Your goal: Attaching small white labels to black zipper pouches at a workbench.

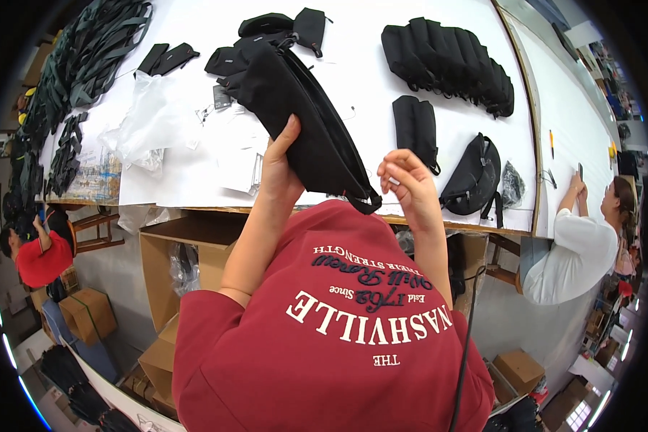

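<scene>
left hand [279, 167] grips black bag [302, 122] over white table [194, 180] edge; right hand [405, 181] pinches its end, fingers curled; clear plastic wrap [147, 119] left

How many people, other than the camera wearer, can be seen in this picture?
2. One person in a red top is at the left edge; one person in a white top works at the right table. Others may be hidden.

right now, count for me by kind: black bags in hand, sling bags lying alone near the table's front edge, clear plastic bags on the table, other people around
black bag held in the left hand: 1
black sling bag lying alone: 1
clear plastic bags, a large one and a small one: 2
other people, red shirt and white shirt: 2
total: 6
</scene>
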Action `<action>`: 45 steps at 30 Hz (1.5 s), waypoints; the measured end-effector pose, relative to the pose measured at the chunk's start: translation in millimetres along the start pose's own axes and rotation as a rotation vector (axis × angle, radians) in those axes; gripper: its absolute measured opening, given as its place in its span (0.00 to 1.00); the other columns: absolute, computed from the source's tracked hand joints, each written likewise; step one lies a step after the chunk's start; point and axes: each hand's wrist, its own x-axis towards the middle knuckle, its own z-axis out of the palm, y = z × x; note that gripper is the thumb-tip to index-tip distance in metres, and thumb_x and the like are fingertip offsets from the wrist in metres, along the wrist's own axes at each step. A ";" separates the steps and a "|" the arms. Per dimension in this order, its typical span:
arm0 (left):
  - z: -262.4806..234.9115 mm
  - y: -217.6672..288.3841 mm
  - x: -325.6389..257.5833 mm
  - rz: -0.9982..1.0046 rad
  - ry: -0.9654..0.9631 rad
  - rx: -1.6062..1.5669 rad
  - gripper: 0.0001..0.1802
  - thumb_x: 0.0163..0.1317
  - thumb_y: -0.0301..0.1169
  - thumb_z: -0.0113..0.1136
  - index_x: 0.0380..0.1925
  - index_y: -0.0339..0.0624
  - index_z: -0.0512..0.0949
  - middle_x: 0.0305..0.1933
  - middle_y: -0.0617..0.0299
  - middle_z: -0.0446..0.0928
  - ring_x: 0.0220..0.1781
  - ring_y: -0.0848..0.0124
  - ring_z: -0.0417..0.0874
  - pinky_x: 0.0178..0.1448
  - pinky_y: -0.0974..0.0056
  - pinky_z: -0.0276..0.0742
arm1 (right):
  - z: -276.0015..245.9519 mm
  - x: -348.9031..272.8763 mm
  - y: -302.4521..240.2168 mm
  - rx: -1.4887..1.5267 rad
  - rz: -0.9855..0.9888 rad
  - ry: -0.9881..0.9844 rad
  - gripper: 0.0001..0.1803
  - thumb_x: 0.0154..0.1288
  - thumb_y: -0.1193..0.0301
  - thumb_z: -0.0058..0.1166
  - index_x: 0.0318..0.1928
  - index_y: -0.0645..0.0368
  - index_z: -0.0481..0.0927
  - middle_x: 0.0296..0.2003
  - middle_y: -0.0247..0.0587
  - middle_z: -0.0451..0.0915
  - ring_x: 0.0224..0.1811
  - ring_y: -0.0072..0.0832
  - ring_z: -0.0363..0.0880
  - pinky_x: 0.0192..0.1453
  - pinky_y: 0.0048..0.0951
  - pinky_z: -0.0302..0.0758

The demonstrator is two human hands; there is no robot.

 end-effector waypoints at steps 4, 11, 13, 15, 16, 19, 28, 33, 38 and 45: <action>15.6 -11.6 -6.9 -0.200 -0.004 0.164 0.23 0.61 0.35 0.60 0.53 0.37 0.70 0.47 0.57 0.77 0.47 0.68 0.80 0.53 0.64 0.76 | 13.6 6.1 -21.2 -0.317 -0.272 0.019 0.15 0.69 0.68 0.47 0.49 0.65 0.78 0.40 0.42 0.81 0.39 0.22 0.77 0.41 0.21 0.72; 28.3 -16.7 -14.9 -0.546 -0.133 0.332 0.27 0.56 0.32 0.63 0.54 0.32 0.68 0.46 0.55 0.78 0.43 0.68 0.82 0.48 0.65 0.79 | 27.1 23.3 -32.4 -0.454 -0.528 0.297 0.12 0.64 0.70 0.56 0.45 0.65 0.80 0.33 0.31 0.79 0.34 0.14 0.75 0.36 0.16 0.70; 23.4 -14.2 -13.2 -0.531 -0.145 0.363 0.27 0.56 0.31 0.64 0.54 0.32 0.68 0.45 0.55 0.78 0.42 0.68 0.82 0.48 0.65 0.80 | 31.3 23.8 -30.0 -0.474 -0.615 0.434 0.07 0.60 0.74 0.60 0.37 0.63 0.80 0.31 0.30 0.79 0.31 0.15 0.76 0.33 0.16 0.71; 24.6 -11.1 -15.2 -0.505 -0.122 0.364 0.26 0.54 0.30 0.65 0.52 0.33 0.69 0.44 0.55 0.78 0.42 0.69 0.82 0.47 0.66 0.79 | 30.0 26.0 -25.1 -0.580 -0.710 0.482 0.06 0.58 0.75 0.61 0.35 0.62 0.80 0.31 0.30 0.79 0.30 0.16 0.77 0.32 0.17 0.71; 24.3 -10.9 -16.3 -0.503 -0.127 0.367 0.26 0.54 0.30 0.65 0.52 0.33 0.69 0.44 0.55 0.78 0.42 0.69 0.82 0.47 0.66 0.79 | 30.5 26.2 -23.8 -0.689 -0.794 0.530 0.05 0.56 0.76 0.62 0.33 0.61 0.80 0.31 0.31 0.79 0.30 0.18 0.77 0.31 0.17 0.71; 21.2 -11.9 -15.2 -0.518 -0.092 0.354 0.25 0.55 0.32 0.65 0.51 0.34 0.70 0.45 0.56 0.78 0.42 0.69 0.81 0.47 0.67 0.79 | 35.9 22.8 -24.3 -0.804 -0.849 0.494 0.06 0.52 0.80 0.63 0.32 0.61 0.80 0.32 0.34 0.79 0.31 0.20 0.78 0.31 0.17 0.72; 0.7 -5.7 22.1 -0.517 -0.050 0.186 0.13 0.60 0.34 0.60 0.40 0.36 0.78 0.36 0.58 0.82 0.35 0.69 0.84 0.40 0.67 0.81 | 52.6 -5.3 -17.7 -0.828 -0.669 0.213 0.06 0.49 0.80 0.64 0.30 0.60 0.83 0.30 0.35 0.80 0.29 0.20 0.77 0.28 0.18 0.71; -10.6 -5.0 38.4 -0.571 -0.087 -0.056 0.14 0.62 0.35 0.57 0.40 0.34 0.78 0.37 0.54 0.82 0.34 0.65 0.84 0.41 0.65 0.82 | 55.7 -18.4 -12.1 -0.825 -0.475 0.098 0.07 0.49 0.82 0.62 0.31 0.63 0.83 0.28 0.38 0.80 0.27 0.23 0.77 0.31 0.20 0.72; -25.8 -5.9 49.8 -0.607 -0.138 -0.146 0.14 0.66 0.34 0.50 0.42 0.35 0.77 0.38 0.53 0.82 0.36 0.65 0.85 0.39 0.61 0.84 | 56.0 -21.9 -2.0 -0.876 -0.466 0.090 0.08 0.49 0.83 0.61 0.33 0.64 0.83 0.25 0.40 0.80 0.25 0.23 0.76 0.30 0.20 0.70; -29.7 -9.8 44.8 -0.599 -0.091 -0.085 0.14 0.64 0.34 0.54 0.42 0.34 0.77 0.38 0.53 0.82 0.36 0.65 0.85 0.42 0.62 0.83 | 45.2 -21.8 -6.4 -0.994 -0.468 0.007 0.07 0.48 0.79 0.61 0.31 0.58 0.83 0.30 0.36 0.78 0.37 0.31 0.74 0.42 0.28 0.70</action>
